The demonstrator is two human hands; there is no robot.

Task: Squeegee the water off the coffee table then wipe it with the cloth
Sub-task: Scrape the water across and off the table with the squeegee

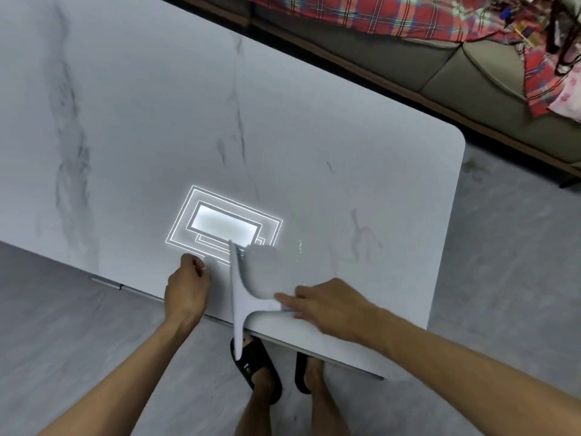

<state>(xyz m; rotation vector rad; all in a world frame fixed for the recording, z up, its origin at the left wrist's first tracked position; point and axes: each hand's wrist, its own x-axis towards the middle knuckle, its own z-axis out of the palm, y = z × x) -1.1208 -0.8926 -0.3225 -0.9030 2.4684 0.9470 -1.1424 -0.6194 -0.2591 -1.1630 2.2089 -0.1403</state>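
Left arm (125, 372): bare, reaches forward and up from lower left, wrist straight.
Left hand (188, 289): back up, fingers (196, 262) curled under, nothing seen in them.
Right arm (456, 366): bare, extends from lower right toward centre.
Right hand (330, 306): back up, fingers pointing left, motion-blurred; grip not discernible.

White squeegee (240, 297), hands (188, 287) (327, 306) at coffee table (157, 121) edge
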